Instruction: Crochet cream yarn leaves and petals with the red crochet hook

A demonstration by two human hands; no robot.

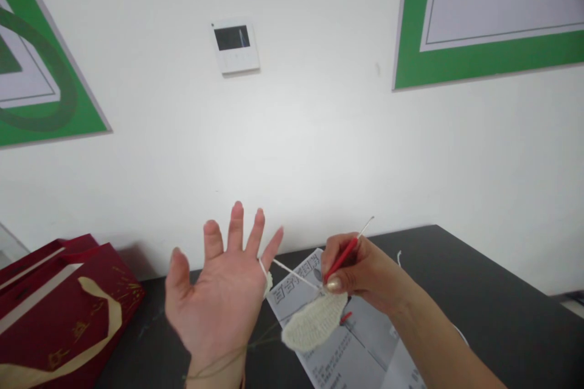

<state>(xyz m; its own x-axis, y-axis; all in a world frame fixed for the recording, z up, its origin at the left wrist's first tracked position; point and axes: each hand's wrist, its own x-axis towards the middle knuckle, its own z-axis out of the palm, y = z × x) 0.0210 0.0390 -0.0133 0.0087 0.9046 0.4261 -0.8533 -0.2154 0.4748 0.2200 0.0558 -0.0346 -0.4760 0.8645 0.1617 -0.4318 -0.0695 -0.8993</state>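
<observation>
A dark table (479, 292) stands against the white wall. On its left end lies a dark red gift bag (59, 310) with gold ribbon drawn on it (it lies flat on its side). Near the middle lies a printed paper sheet (360, 340), grey and white, with some characters on its upper part.

Red crochet hook (341, 260) tilted; cream crocheted piece (314, 320) hanging below, seemingly oval.

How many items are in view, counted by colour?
Red: 2, crochet hook and gift bag
Cream: 2, crocheted piece and yarn strand
Grey-white: 1, printed sheet
Green-bordered: 2 wall posters
Total: 7
</observation>
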